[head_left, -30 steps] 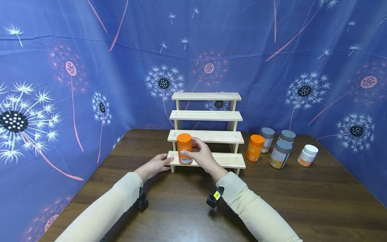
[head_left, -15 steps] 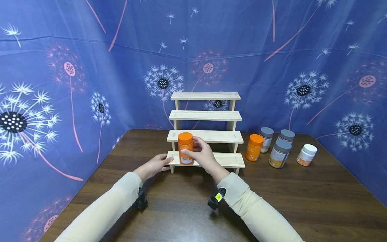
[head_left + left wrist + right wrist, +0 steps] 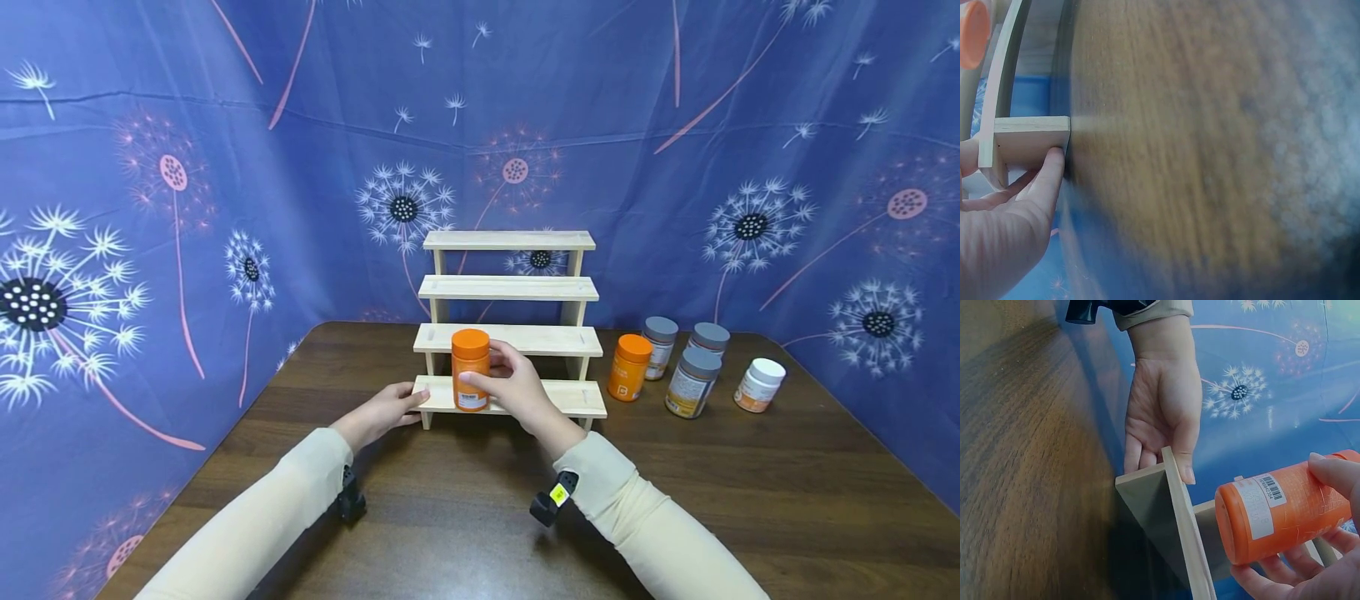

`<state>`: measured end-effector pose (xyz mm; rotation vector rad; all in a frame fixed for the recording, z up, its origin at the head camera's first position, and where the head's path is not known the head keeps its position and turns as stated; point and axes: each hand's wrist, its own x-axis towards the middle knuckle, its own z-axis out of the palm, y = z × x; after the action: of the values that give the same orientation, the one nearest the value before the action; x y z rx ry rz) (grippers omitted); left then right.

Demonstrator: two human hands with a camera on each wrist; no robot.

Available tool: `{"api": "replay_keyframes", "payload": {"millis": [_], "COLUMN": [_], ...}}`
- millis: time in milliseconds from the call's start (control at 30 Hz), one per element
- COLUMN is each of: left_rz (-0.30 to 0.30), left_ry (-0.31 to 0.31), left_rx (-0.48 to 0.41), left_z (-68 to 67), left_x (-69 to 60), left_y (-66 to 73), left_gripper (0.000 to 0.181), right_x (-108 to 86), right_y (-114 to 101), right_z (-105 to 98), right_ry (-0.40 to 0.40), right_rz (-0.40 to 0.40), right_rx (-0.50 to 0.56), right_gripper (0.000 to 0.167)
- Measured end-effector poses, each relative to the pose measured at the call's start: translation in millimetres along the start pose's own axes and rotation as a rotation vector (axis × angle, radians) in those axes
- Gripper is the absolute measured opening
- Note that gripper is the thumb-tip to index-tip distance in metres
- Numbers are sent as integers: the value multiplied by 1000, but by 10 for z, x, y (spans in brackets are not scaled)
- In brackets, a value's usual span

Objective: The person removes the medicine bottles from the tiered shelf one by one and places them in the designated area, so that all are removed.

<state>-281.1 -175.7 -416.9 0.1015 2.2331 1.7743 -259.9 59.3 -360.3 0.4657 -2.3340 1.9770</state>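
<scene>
A four-step wooden display stand (image 3: 555, 397) stands at the back of the table in the head view. My left hand (image 3: 381, 414) grips the left end of its lowest step, thumb on top and fingers against the side support (image 3: 1035, 140). With thumb and fingers on either side, my right hand (image 3: 522, 396) holds an orange bottle (image 3: 470, 371) with an orange lid, upright over the lowest step's left half. In the right wrist view, a small gap shows between the bottle's base (image 3: 1232, 525) and the step board (image 3: 1184, 512). Barcode and white label face that camera.
Right of the stand are another orange bottle (image 3: 630, 367), several grey-lidded jars (image 3: 692, 385) and a small white-lidded bottle (image 3: 760, 386). A blue dandelion-print cloth (image 3: 630, 183) hangs behind the dark wooden table (image 3: 450, 517).
My right hand has carried the orange bottle a little to the right along the lowest step. The left hand keeps its grip on the stand.
</scene>
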Motion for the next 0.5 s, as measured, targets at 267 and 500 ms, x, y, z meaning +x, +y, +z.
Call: {"api": "replay_keyframes", "payload": {"millis": [267,500], "left_rz": [12,2], "left_ry": [-4,-8], "left_rx": [-9,10], "left_z": [-12,6], "left_x": [-4,-5], "left_y": [6,8], "left_gripper": [51,52], "right_x": [-73,-82], "right_y": [-92,-2], "right_z": [-113,-233], "right_ry": [-14,-3], "right_rz": [13,20], "right_rx": [-10,-28], "right_gripper": [60,61]}}
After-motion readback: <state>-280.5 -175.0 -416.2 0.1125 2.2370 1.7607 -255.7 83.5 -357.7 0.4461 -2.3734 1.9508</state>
